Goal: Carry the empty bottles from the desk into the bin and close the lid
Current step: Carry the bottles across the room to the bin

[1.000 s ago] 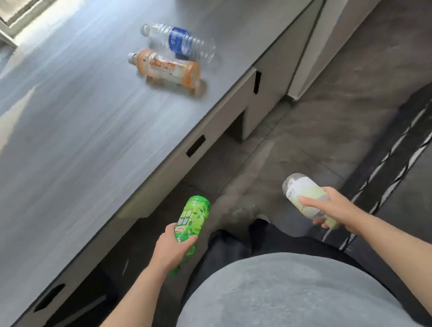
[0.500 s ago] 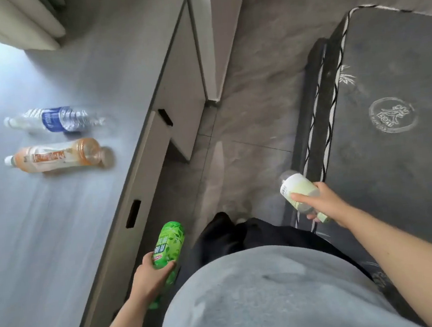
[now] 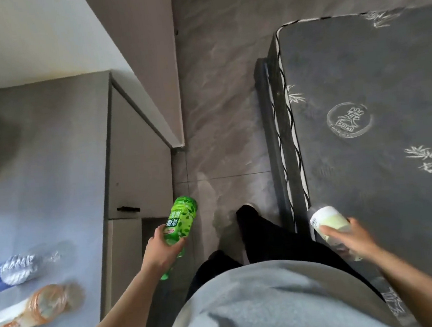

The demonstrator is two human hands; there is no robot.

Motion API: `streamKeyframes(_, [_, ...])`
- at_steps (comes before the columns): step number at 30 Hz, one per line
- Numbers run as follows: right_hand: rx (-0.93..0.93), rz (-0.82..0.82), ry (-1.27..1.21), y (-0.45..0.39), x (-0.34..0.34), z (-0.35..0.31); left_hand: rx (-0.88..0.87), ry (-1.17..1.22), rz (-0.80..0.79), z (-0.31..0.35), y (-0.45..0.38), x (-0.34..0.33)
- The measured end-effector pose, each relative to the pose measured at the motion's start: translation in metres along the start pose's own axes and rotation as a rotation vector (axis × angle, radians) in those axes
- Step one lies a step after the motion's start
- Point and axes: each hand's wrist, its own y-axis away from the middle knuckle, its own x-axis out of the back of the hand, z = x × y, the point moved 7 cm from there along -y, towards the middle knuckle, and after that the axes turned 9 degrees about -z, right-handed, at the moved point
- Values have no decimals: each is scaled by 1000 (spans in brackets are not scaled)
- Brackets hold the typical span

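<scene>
My left hand grips a green bottle with a leaf-print label, held over the floor beside the desk front. In my right hand is a pale yellow-green bottle with a white label, held next to the mattress edge. Two more bottles lie on their sides on the grey desk at the lower left: a clear one with a blue label and an orange-labelled one. No bin is in view.
A dark grey mattress on a low frame fills the right side. A strip of grey tiled floor runs between it and the desk drawers. A white wall corner juts out at the desk's far end.
The view has swung right, so the desk and its two bottles have slid to the left edge and the mattress fills more of the frame. Both hands still hold their bottles.
</scene>
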Motion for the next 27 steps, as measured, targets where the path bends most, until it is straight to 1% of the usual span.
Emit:
streamKeyframes(4, [45, -11, -28, -24, 26, -59, 42, 33, 2, 33, -19, 10])
streamKeyframes(10, [142, -30, -44, -58, 53, -165, 152, 130, 29, 49, -44, 34])
streamKeyframes(14, [128, -52, -5, -88, 64, -214, 218, 176, 45, 66, -74, 59])
streamKeyframes(16, [104, -78, -28, -104, 65, -232, 226, 159, 39, 85, -93, 75])
streamKeyframes(18, [83, -81, -45, -115, 68, -248, 216, 131, 25, 108, -114, 94])
streamKeyframes(21, [34, -39, -87, -127, 77, -262, 176, 85, 4, 153, -145, 122])
streamKeyframes(23, [-21, -13, -153, -134, 86, -266, 130, 32, -21, 194, -169, 140])
streamKeyframes(27, [-86, 16, -181, -149, 110, -278, 20, -38, -41, 287, -213, 173])
